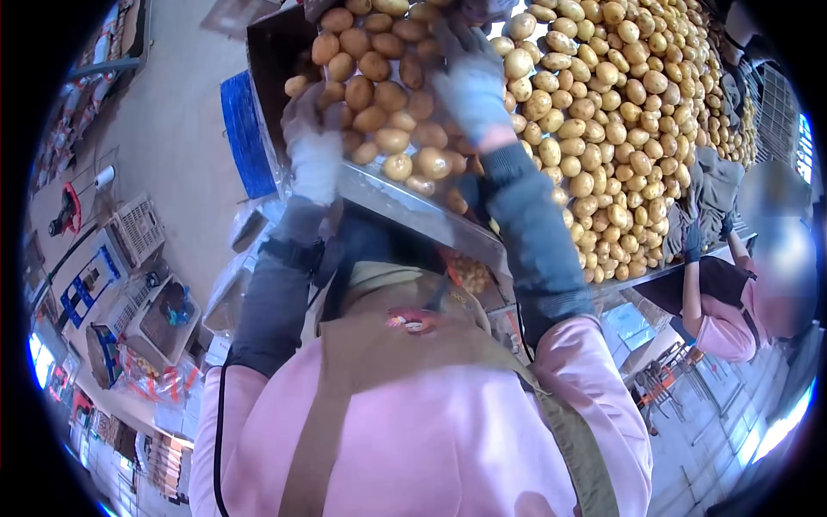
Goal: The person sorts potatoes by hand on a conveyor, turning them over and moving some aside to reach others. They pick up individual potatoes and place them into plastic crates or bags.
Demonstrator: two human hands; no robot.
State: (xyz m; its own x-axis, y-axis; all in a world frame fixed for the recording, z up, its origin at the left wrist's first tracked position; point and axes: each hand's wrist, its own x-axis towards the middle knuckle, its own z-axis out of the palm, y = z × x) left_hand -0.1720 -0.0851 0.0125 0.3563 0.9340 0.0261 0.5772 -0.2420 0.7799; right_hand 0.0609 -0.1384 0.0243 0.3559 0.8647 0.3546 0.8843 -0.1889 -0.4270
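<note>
Glossy, oval yellow-brown produce [375, 93], which looks like potatoes, lies in a metal-edged tray [413, 200] in front of me. My left hand [312, 142], in a white and grey glove, is at the tray's left side with its blurred fingers apart over the nearest pieces. Farther right, my right hand [472, 86], gloved alike, reaches across the produce with its fingers stretched forward. Motion smears those fingertips, and no piece shows plainly held in either hand. Dark sleeve covers reach up both my forearms.
A large heap of the same produce [612, 129] spreads to the right. A co-worker [724, 293] in a pink top stands at its right edge with gloved hands near it. Blue sheeting [245, 133] hangs on the tray's left end. Crates [161, 319] stand on the floor at left.
</note>
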